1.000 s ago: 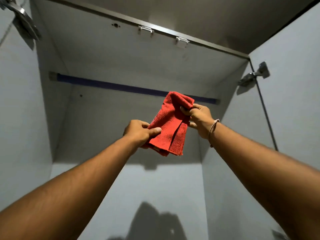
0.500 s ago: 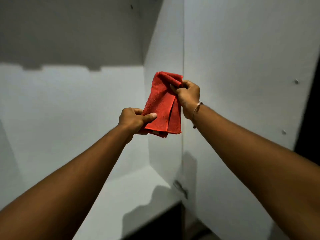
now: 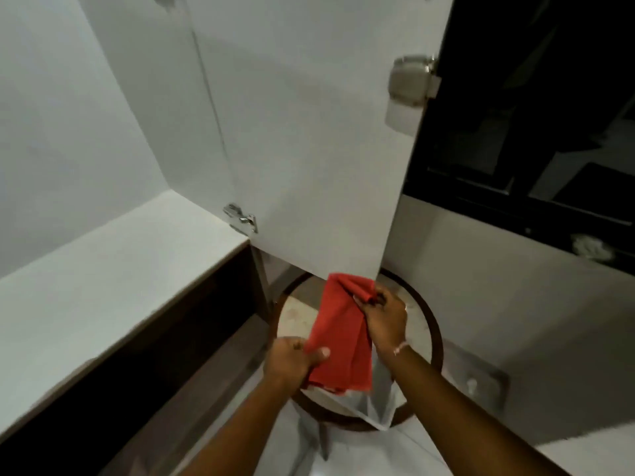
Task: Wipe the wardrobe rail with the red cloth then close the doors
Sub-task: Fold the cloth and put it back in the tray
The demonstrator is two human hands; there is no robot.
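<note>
Red cloth (image 3: 340, 341) hangs folded between my two hands, low in the head view and in front of the lower corner of the open wardrobe door (image 3: 309, 149). My left hand (image 3: 292, 364) is clamped on its lower left edge, thumb pressed on the face of the fabric; my right hand (image 3: 385, 319) pinches the bunched upper corner, with a thin bracelet at the wrist. The hands sit a little apart with the cloth stretched loosely from one to the other.

The rail is nowhere in this view. I see only the pale inside of the wardrobe on the left, its floor shelf (image 3: 103, 286) ending in a dark front edge, a metal hinge (image 3: 240, 218) at the door's lower inner corner, and a brushed metal handle (image 3: 412, 82) on its outer edge. Below the cloth stands a round stool (image 3: 431, 324) with a dark wooden rim.

I judge the cloth is being refolded or readied, between wiping and closing. Whether the rail is done I cannot tell from here. If it is, the next move calls for freeing one hand, parking the cloth, and swinging this door shut by its outer edge; the other door is out of view.

I can read no brand, label or writing anywhere.
</note>
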